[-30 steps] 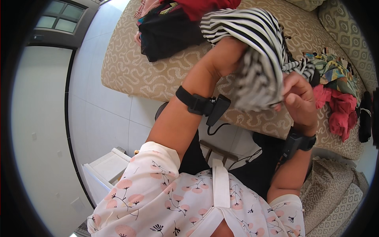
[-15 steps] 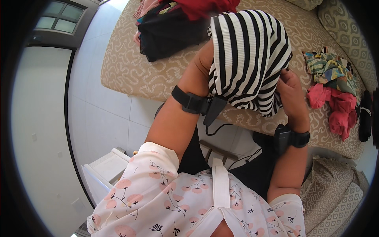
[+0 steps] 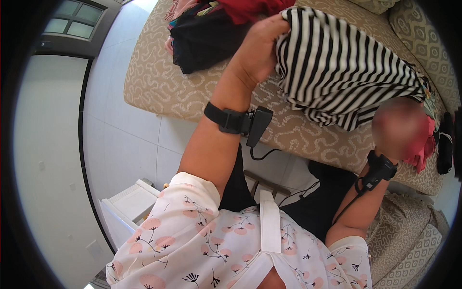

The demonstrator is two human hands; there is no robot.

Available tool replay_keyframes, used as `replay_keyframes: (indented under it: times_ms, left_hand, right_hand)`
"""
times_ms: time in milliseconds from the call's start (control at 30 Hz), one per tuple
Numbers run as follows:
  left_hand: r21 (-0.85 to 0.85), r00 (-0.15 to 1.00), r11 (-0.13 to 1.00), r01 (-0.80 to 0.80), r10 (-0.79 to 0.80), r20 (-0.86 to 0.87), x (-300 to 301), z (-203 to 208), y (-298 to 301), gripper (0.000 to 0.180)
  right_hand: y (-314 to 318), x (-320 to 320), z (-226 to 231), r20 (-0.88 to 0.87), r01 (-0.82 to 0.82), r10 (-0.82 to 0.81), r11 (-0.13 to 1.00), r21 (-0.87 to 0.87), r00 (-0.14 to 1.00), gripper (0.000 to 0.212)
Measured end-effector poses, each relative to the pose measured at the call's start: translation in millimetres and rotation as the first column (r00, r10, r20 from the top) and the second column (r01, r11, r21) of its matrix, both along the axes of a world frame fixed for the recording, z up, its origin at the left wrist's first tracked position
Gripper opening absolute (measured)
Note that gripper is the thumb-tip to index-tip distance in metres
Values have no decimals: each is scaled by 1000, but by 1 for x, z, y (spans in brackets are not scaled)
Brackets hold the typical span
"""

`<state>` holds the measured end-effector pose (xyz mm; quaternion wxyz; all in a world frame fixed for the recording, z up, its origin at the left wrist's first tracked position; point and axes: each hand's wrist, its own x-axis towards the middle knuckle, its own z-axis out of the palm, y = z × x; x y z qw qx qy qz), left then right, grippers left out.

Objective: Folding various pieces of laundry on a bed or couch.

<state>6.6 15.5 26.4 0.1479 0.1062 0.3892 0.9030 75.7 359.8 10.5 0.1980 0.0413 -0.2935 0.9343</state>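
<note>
A black-and-white striped garment [image 3: 332, 67] is stretched out sideways between my two hands, above the patterned seat. My left hand [image 3: 260, 53] is closed on its upper left edge, with part of the fingers hidden by the cloth. At the garment's far right end is my right hand [image 3: 397, 127]. It is smeared, so its single fingers do not show, but the fabric is drawn tight toward it. The lower edge of the cloth hangs in loose folds. Each forearm carries a black strap with a small device.
The tan patterned sofa seat [image 3: 159, 91] bears a heap of dark clothing [image 3: 207, 45] and red cloth [image 3: 240, 12] at the far left. Pink cloth [image 3: 426, 149] and a rolled black item [image 3: 445, 142] lie at the right. A white stand [image 3: 130, 202] is at lower left.
My right hand has moved right and down, pulling the striped garment out wide. My left hand has come out from under the cloth and up to its edge.
</note>
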Motion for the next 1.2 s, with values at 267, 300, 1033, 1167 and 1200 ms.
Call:
replay_keyframes:
  times_ms: [267, 300, 1033, 1167, 1200]
  left_hand:
    - [84, 927, 937, -340, 319, 196, -4, 13, -12, 19]
    - [138, 932, 932, -336, 308, 191, -1, 17, -13, 16]
    - [-536, 745, 576, -617, 210, -633, 0, -7, 6, 16]
    - [-593, 849, 698, -401, 39, -528, -4, -21, 4, 23]
    - [-676, 892, 677, -290, -65, -448, -4, -20, 4, 26]
  right_hand:
    - [61, 17, -13, -90, -8, 4, 999, -42, 996, 32]
    - [62, 18, -13, -127, -14, 13, 1000, -7, 992, 30]
    - [-93, -2, -24, -230, 88, -204, -536, 840, 951, 27]
    - [-94, -7, -22, -180, 11, -292, -497, 868, 939, 19]
    - [-94, -7, -20, -151, -19, -342, -446, 895, 928, 16]
